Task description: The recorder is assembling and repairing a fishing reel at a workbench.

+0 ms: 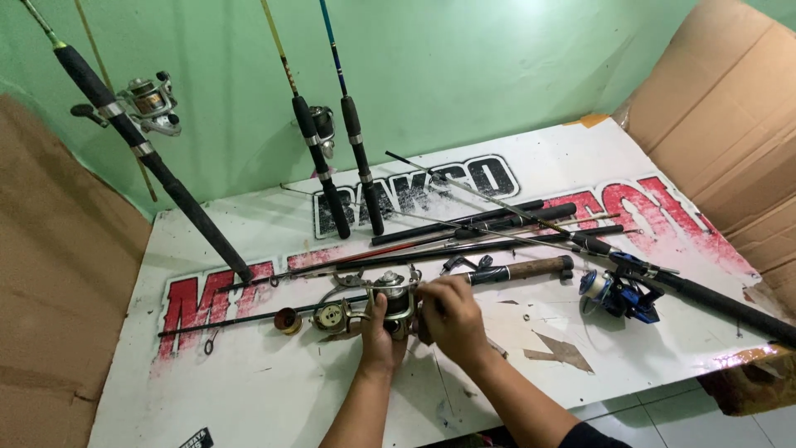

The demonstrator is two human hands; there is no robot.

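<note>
Pretty cramped past the hands: a bundle of rod sections [464, 236] lies straight across the white board [249, 390], and the cork-handled rod [518, 270] sits just behind the right hand [452, 319]. To the right, the blue reel [618, 294] and its rod block the way. Left of the left hand [380, 340] lie a loose spool [288, 319] and a reel part [332, 315]. The near-left board is open.

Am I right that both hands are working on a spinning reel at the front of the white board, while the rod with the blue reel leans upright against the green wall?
Not quite. The head view shows both the left hand and right hand on the spinning reel at the front of the white board, but the rod with the blue reel lies flat on the board, right of the hands.
</note>
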